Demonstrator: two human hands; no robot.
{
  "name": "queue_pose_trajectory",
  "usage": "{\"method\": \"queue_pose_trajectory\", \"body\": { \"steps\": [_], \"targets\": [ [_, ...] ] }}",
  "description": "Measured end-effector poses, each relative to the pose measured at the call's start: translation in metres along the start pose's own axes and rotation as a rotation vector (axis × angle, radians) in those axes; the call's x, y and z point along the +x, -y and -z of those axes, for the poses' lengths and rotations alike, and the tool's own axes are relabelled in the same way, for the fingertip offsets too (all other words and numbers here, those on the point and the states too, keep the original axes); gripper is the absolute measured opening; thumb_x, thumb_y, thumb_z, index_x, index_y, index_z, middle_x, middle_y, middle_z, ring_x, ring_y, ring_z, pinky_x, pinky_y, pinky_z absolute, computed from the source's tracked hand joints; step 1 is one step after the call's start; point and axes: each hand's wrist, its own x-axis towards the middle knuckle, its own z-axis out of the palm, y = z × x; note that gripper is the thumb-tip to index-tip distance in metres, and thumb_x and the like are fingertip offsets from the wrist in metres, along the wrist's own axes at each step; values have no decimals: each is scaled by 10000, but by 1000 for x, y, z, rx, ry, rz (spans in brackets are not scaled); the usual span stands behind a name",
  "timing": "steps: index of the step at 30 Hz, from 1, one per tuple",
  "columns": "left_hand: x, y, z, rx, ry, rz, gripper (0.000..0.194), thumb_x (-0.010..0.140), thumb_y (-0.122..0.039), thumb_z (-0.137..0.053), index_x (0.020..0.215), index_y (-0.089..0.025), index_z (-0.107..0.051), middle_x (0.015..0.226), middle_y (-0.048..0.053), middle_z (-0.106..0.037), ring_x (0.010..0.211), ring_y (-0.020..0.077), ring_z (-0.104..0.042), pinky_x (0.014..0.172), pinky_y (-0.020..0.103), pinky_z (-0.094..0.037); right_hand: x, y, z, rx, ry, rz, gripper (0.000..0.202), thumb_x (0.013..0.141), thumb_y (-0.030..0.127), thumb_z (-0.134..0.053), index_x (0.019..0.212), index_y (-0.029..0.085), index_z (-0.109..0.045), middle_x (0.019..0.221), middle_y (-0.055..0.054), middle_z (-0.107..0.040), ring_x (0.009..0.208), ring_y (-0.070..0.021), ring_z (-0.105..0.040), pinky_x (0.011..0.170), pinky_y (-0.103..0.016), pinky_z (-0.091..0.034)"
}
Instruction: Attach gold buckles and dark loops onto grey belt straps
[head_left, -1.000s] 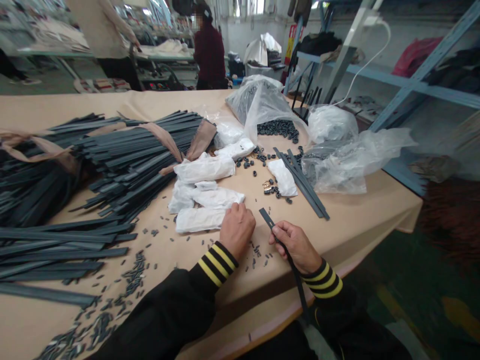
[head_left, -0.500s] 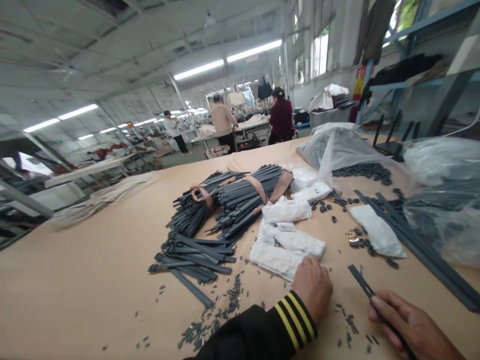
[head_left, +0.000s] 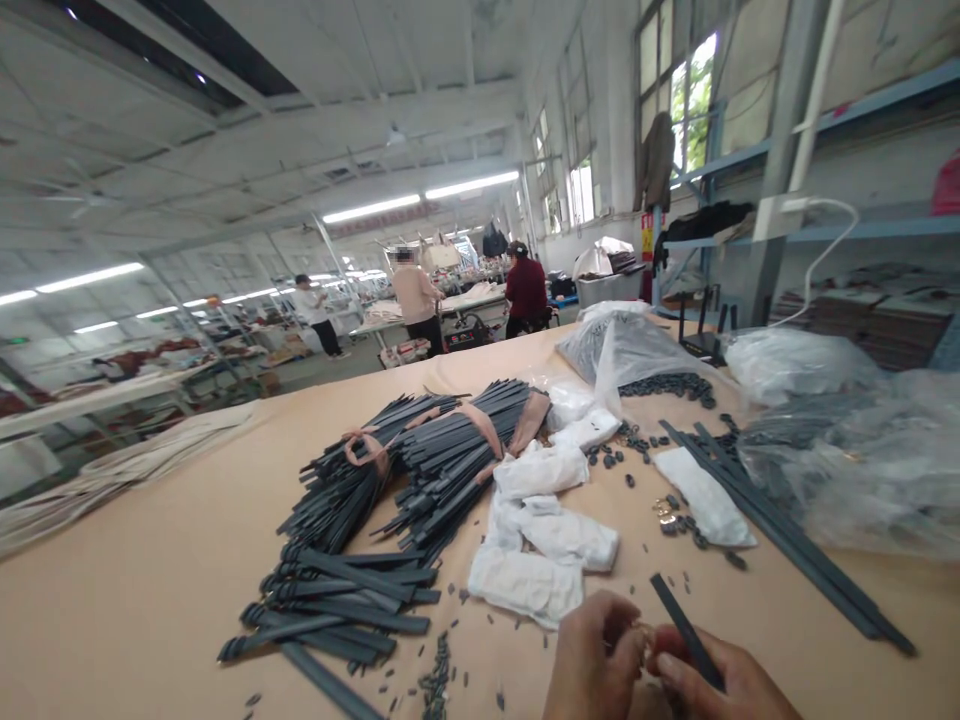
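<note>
Off-white strips of fabric lie lengthwise along the far left edge of the tan-covered bench, perhaps laid so to avoid creasing. Nearer its middle, two bundles of dark grey flat straps are bound with pinkish-tan cloth bands, presumably to keep the lengths together. Toward the near edge, loose dark grey straps with looped ends are heaped with those ends mostly leftward, which suggests a sorted pile; small dark slugs scatter beside it. White wrapped packets lie just beyond the hands, likely for easy reach.

At the near edge, the left hand has its thumb and fingers closed, seemingly on a small gold-coloured metal piece, mostly hidden. The right hand grips a flat dark grey strap between thumb and fingers, its free end jutting up and away from the near edge; its fingertips meet the left's at the metal, probably to steady both parts.

Farther right, another white packet sits beside gold-coloured fittings, and long dark strips slant toward the near right corner, beside crumpled clear plastic bags.
</note>
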Motion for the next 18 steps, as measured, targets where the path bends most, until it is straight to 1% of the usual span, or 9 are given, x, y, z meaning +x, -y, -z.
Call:
{"method": "queue_pose_trajectory", "body": {
  "steps": [1, 3, 5, 6, 9, 11, 14, 16, 18],
  "targets": [
    [-6, -1, -2, -122, 18, 22, 107, 731, -181, -511, 800, -135, -580, 643, 39, -596, 601, 151, -562, 556, 255, -432, -2, 6, -4, 9, 18, 14, 325, 754, 456, -517, 780, 146, -608, 764, -77, -631, 780, -215, -593, 686, -280, -460],
    [-19, -4, -4, -314, 36, 26, 113, 749, -230, -523, 769, -128, -565, 635, 35, -597, 588, 140, -564, 567, 254, -442, -8, 19, -10, 0, 7, 28, 328, 768, 448, -507, 692, 136, -577, 651, -49, -600, 652, -175, -578, 597, -257, -451],
    [-28, -6, 1, -433, 76, 31, 171, 737, -289, -573, 746, -119, -562, 626, 29, -599, 574, 126, -557, 573, 247, -443, -12, 28, -14, 7, 33, 73, 298, 767, 422, -528, 715, 133, -577, 617, -20, -576, 571, -127, -537, 529, -219, -419],
    [-31, -5, 4, -489, 102, 59, 187, 733, -300, -587, 745, -115, -563, 624, 28, -604, 577, 119, -558, 583, 241, -442, -13, 31, -15, 7, 48, 79, 285, 764, 409, -540, 708, 132, -573, 602, -8, -564, 539, -106, -511, 505, -203, -402],
    [-35, 1, 11, -632, 186, 192, 207, 714, -302, -627, 765, -111, -564, 648, 29, -630, 587, 103, -568, 568, 207, -434, -11, 28, -16, 59, 75, 7, 277, 735, 406, -580, 698, 135, -536, 508, 39, -490, 405, -54, -396, 385, -165, -305],
    [-36, 4, 13, -691, 202, 232, 202, 720, -291, -629, 775, -109, -561, 655, 25, -633, 590, 92, -566, 547, 184, -425, -10, 23, -16, 125, 101, -30, 296, 737, 422, -573, 714, 129, -533, 517, 35, -504, 370, -35, -352, 350, -156, -257],
    [-40, 5, 13, -729, 188, 241, 185, 741, -278, -613, 780, -106, -555, 680, 30, -640, 591, 80, -566, 538, 167, -422, -12, 18, -18, 193, 103, -39, 325, 764, 446, -531, 734, 122, -543, 598, 3, -566, 363, -23, -343, 339, -155, -245],
    [-41, 6, 13, -733, 176, 242, 179, 747, -275, -608, 780, -110, -548, 675, 30, -643, 595, 85, -577, 544, 168, -427, -15, 18, -19, 187, 121, -37, 325, 774, 445, -518, 744, 123, -552, 625, -5, -580, 373, -26, -364, 343, -157, -253],
    [-43, 7, 13, -721, 165, 238, 177, 749, -276, -605, 785, -115, -542, 661, 28, -645, 603, 95, -591, 557, 176, -437, -17, 20, -22, 137, 144, -24, 298, 764, 425, -541, 740, 128, -556, 606, 4, -570, 388, -33, -382, 353, -156, -264]
  ]
}}
